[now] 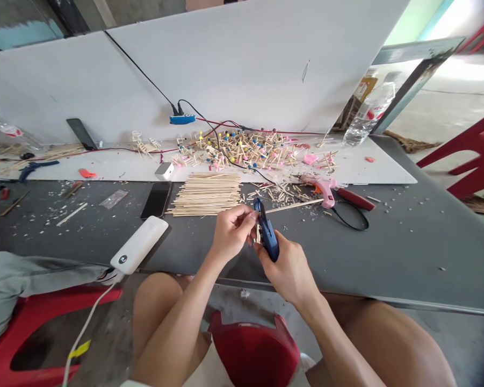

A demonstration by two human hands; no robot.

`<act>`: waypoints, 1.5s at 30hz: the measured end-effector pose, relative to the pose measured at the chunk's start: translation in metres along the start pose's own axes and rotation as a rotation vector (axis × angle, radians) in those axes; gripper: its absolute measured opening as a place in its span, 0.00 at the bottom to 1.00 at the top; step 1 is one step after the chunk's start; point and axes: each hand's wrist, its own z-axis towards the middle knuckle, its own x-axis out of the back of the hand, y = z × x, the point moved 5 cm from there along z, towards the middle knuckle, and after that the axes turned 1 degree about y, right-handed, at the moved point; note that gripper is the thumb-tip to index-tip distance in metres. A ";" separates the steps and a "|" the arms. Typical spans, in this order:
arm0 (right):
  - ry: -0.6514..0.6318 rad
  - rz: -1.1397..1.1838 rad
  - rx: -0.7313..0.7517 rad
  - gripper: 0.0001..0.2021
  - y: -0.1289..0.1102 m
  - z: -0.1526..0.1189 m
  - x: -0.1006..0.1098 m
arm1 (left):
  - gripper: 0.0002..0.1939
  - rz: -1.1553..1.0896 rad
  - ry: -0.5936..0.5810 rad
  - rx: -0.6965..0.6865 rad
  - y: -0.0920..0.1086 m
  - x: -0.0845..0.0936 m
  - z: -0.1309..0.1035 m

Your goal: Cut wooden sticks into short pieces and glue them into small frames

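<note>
My right hand is wrapped round a blue hand tool that looks like a cutter, its head pointing away from me. Close against it, my left hand is closed, with thumb and fingertips at the tool's head. Short pale wooden sticks show between the left fingers and the tool; how many is hidden. Just beyond my hands lies a row of long thin wooden sticks. Short cut pieces are scattered to the right of that row.
Behind the sticks is a heap of small stick frames with coloured balls. A pink glue gun and a red-handled tool lie at right. A phone and white power bank are at left, near a person's sleeve. A bottle stands back right.
</note>
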 end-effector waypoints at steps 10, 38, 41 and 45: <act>-0.002 0.011 -0.033 0.06 0.000 0.004 -0.004 | 0.17 -0.017 0.023 0.012 -0.005 0.002 0.003; 0.037 0.063 0.032 0.08 -0.003 0.001 0.003 | 0.17 0.046 0.035 -0.058 -0.006 0.001 0.002; 0.042 0.052 0.036 0.07 -0.002 0.001 0.003 | 0.16 0.049 0.040 -0.065 -0.005 0.001 0.001; 0.049 0.032 0.026 0.06 -0.001 0.001 0.003 | 0.16 0.074 0.042 -0.091 -0.003 0.002 0.000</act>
